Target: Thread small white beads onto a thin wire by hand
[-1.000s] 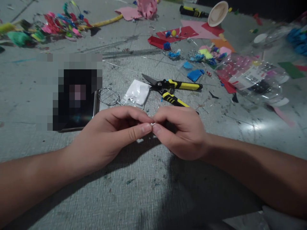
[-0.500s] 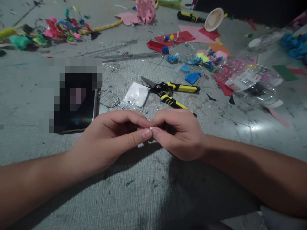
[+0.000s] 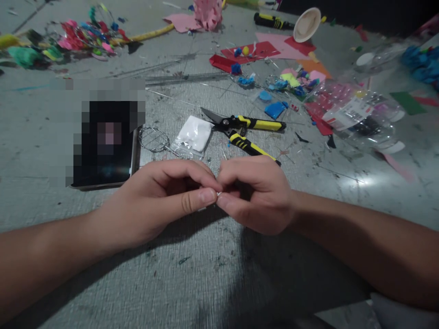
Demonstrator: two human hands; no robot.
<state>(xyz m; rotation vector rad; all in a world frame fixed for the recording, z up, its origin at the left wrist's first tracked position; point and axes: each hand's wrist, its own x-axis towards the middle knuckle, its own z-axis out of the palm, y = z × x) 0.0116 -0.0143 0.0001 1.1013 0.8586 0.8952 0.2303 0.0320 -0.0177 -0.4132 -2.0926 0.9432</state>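
Note:
My left hand (image 3: 171,196) and my right hand (image 3: 257,194) meet fingertip to fingertip above the table. Pinched between both thumbs and forefingers is a small white piece (image 3: 218,194); only a bit of it shows, and its material is hard to make out. Just beyond my hands lies a clear zip bag (image 3: 194,133) with a white, soft-looking block in it. Black-and-yellow snips (image 3: 240,125) rest open beside the bag. A twisted wire ring with crossing wires (image 3: 154,138) lies to the bag's left.
A dark-screened tablet (image 3: 103,155), partly pixelated, lies left of the wire ring. Clear plastic packaging (image 3: 356,114) sits at the right. Blue clay (image 3: 275,110), red paper (image 3: 254,52), a paper cup (image 3: 307,24) and a colourful decorated wire piece (image 3: 85,36) are farther back.
Both thumbs have shifted slightly downward with the white piece, and less of it shows now. The view has moved a little; the things on the table stay put.

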